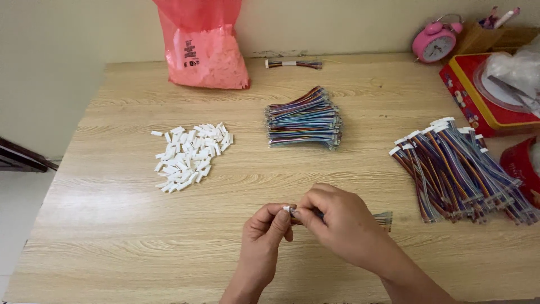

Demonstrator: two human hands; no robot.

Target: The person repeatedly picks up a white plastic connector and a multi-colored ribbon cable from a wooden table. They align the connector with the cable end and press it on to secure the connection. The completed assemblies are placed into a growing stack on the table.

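1. Left hand (264,228) and right hand (332,219) pinch one cable (382,218) with a white plug (288,209), low over the tabletop (112,225).
2. Loose plugs (190,155) left, finished cables (455,169) right, for easy reach.
3. Bare cables (304,118) centre; red bag (205,48) behind.

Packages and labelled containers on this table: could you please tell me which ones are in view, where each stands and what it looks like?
Red plastic bag: back edge, left of centre, translucent, full of small white pieces, with a dark printed patch.
Red tin: right edge, rectangular, yellow rim, cartoon figures on its side.
Clear plastic bag: crumpled, on top of the tin.
Red container: right edge, cut off, shape unclear.
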